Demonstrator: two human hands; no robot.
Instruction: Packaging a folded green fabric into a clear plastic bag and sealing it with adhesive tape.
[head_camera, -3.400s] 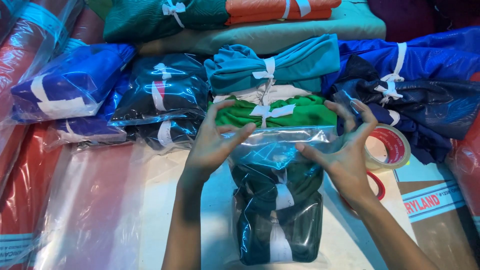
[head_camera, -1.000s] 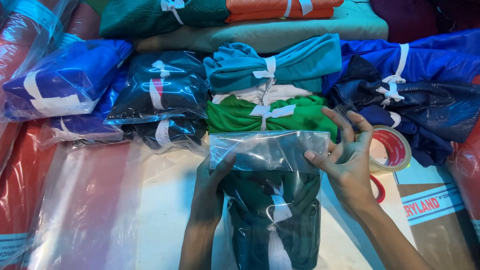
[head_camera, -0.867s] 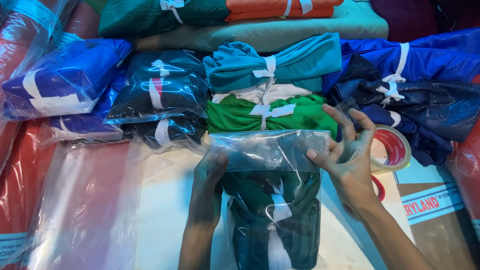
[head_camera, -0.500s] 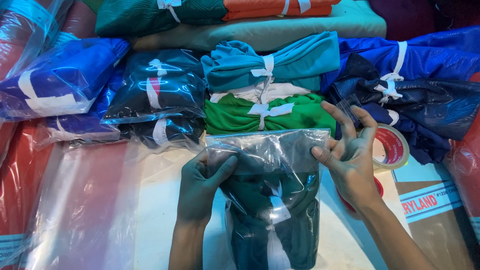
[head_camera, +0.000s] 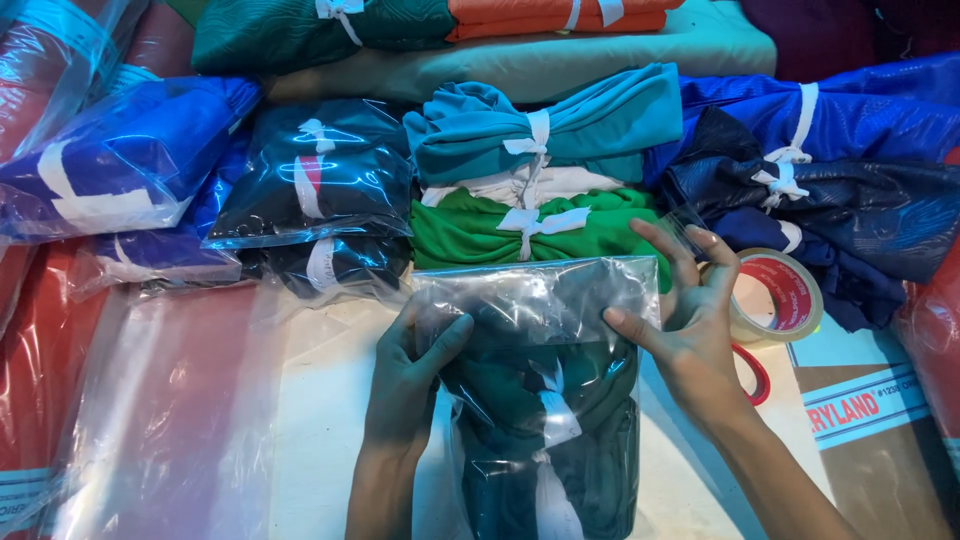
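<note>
Right hand (head_camera: 690, 320) slid inward on bag flap (head_camera: 535, 300); left fingers hidden behind plastic
</note>
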